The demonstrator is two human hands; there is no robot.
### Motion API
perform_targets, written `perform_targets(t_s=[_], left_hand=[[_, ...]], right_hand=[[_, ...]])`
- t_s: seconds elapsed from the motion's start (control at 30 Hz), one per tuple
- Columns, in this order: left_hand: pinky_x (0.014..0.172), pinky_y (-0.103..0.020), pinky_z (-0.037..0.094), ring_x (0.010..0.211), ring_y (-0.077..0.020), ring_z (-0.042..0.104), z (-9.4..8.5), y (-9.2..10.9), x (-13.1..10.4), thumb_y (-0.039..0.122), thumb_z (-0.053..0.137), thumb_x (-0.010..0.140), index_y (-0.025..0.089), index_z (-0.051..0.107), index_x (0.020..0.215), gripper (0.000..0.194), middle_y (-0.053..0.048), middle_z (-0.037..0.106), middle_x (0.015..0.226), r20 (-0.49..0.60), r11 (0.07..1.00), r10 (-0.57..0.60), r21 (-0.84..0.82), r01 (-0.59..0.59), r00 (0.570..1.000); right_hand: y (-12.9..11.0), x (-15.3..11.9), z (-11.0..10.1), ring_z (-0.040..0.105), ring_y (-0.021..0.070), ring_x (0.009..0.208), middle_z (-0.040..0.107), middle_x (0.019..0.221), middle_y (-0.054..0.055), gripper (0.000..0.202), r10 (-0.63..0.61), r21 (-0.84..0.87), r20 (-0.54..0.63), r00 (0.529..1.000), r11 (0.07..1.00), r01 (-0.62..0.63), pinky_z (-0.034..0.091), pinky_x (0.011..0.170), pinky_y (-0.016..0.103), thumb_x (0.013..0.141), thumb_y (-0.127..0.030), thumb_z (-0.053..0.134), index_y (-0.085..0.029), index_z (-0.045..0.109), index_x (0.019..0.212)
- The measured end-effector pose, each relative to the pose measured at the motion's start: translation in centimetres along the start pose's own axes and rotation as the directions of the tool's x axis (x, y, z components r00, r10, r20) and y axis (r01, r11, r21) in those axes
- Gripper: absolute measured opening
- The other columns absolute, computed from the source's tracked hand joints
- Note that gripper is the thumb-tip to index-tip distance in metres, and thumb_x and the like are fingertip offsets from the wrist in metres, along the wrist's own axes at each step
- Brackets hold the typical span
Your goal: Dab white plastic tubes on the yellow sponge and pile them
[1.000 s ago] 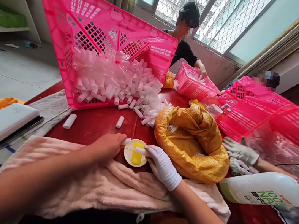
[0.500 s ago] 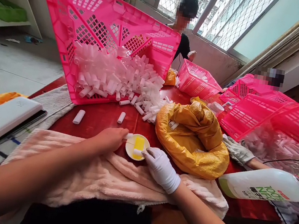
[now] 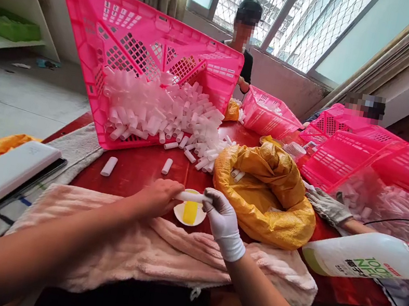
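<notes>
My bare left hand (image 3: 159,197) pinches the left end of a white tube (image 3: 192,197), which lies level above a small white dish (image 3: 197,219). The tube's right end is between the fingertips of my right hand (image 3: 221,219), which wears a white glove. A yellow pad (image 3: 189,212) sits in the dish. Whether the tube is one piece or two pieces end to end, I cannot tell. Two loose white tubes, one nearer (image 3: 108,166) and one farther (image 3: 167,166), lie on the red table (image 3: 139,165) beyond my left hand.
A tilted pink basket (image 3: 152,22) spills white tubes (image 3: 179,117). An orange sack (image 3: 260,194) sits right of my right hand. Farther right are another person's gloved hand (image 3: 327,206) and a bottle (image 3: 368,256). A pink towel (image 3: 123,255) and power bank (image 3: 3,173) lie nearer.
My hands have risen from the dish and come together, joined by the level white tube. Before, each hand held a separate white piece at the dish.
</notes>
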State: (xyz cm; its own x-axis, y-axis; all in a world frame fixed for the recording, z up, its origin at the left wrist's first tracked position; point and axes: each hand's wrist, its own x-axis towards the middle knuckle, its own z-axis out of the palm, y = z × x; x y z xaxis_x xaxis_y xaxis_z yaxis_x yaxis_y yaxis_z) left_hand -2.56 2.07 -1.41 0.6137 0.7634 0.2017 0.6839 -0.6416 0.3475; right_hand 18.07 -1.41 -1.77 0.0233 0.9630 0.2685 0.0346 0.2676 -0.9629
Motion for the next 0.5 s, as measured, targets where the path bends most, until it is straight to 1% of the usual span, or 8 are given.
perform_targets(t_s=[0.07,0.13,0.2,0.27,0.3,0.33,0.4,0.5], left_hand=[[0.074,-0.03,0.047,0.082,-0.0181,0.063,0.4,0.5,-0.1,0.03,0.051,0.09,0.015,0.06,0.095,0.018,-0.006,0.069,0.091,0.005,1.0,0.014,0.014,-0.014,1.0],[0.073,-0.031,0.047,0.08,-0.0194,0.064,0.8,1.2,-0.1,0.029,0.052,0.089,0.015,0.06,0.092,0.016,-0.006,0.069,0.088,0.03,0.997,0.004,0.081,-0.006,1.0],[0.072,-0.032,0.047,0.077,-0.0203,0.065,0.9,2.0,0.0,0.027,0.05,0.089,0.014,0.06,0.089,0.016,-0.007,0.069,0.083,0.064,0.987,-0.022,0.159,0.012,0.998],[0.069,-0.031,0.046,0.074,-0.0206,0.065,0.7,2.9,0.3,0.028,0.046,0.091,0.013,0.06,0.091,0.02,-0.008,0.069,0.08,0.106,0.979,-0.067,0.201,0.045,0.992],[0.067,-0.031,0.046,0.073,-0.0204,0.065,0.4,3.2,0.4,0.031,0.044,0.092,0.013,0.059,0.093,0.023,-0.008,0.069,0.081,0.126,0.979,-0.094,0.19,0.069,0.988],[0.065,-0.029,0.046,0.072,-0.0198,0.064,0.0,3.6,0.5,0.033,0.044,0.092,0.013,0.059,0.096,0.025,-0.008,0.069,0.082,0.152,0.984,-0.114,0.151,0.091,0.982],[0.063,-0.026,0.045,0.071,-0.0178,0.062,-0.8,4.3,0.6,0.034,0.045,0.09,0.015,0.059,0.099,0.025,-0.006,0.068,0.085,0.212,0.994,-0.11,-0.004,0.114,0.971],[0.068,-0.022,0.046,0.076,-0.0146,0.061,-2.1,5.2,0.6,0.033,0.05,0.087,0.017,0.06,0.098,0.022,-0.004,0.067,0.089,0.299,0.951,0.042,-0.304,0.053,0.953]], right_hand=[[-1.2,0.4,0.5,0.062,0.0189,0.095,0.068,0.101,0.005,0.018,-0.06,-0.021,0.082,0.995,0.998,0.062,0.051,0.088,0.034,0.07,-0.029,0.074,-0.021,0.071,0.086],[-2.4,1.0,1.5,0.063,0.0193,0.093,0.069,0.096,0.005,0.018,-0.011,0.053,0.086,0.996,0.999,0.006,0.051,0.087,0.034,0.069,-0.033,0.076,-0.02,0.071,0.081],[-3.1,1.9,2.8,0.062,0.0136,0.067,0.065,0.071,0.0,0.026,0.162,0.287,-0.048,0.986,0.947,-0.142,0.054,0.067,0.029,0.07,-0.043,0.074,-0.019,0.066,0.077],[-3.3,3.0,4.1,0.043,0.0065,0.04,0.047,0.046,-0.009,0.031,0.364,0.557,-0.156,0.918,0.8,-0.222,0.044,0.043,0.021,0.073,-0.046,0.071,-0.019,0.056,0.07],[-3.3,3.5,4.6,0.033,0.0047,0.033,0.036,0.039,-0.012,0.032,0.421,0.644,-0.153,0.894,0.728,-0.233,0.036,0.036,0.019,0.074,-0.045,0.07,-0.02,0.052,0.068],[-3.4,3.9,5.0,0.025,0.0039,0.03,0.028,0.036,-0.014,0.033,0.44,0.694,-0.11,0.891,0.676,-0.248,0.029,0.032,0.017,0.075,-0.043,0.069,-0.02,0.048,0.065],[-3.7,4.3,5.4,0.018,0.0035,0.027,0.024,0.034,-0.014,0.032,0.382,0.711,0.046,0.923,0.637,-0.299,0.022,0.029,0.016,0.075,-0.041,0.07,-0.02,0.048,0.065],[-5.4,3.2,4.8,0.014,0.0038,0.025,0.023,0.032,-0.015,0.033,0.231,0.657,0.199,0.952,0.689,-0.305,0.019,0.027,0.017,0.069,-0.047,0.075,-0.021,0.054,0.069]])
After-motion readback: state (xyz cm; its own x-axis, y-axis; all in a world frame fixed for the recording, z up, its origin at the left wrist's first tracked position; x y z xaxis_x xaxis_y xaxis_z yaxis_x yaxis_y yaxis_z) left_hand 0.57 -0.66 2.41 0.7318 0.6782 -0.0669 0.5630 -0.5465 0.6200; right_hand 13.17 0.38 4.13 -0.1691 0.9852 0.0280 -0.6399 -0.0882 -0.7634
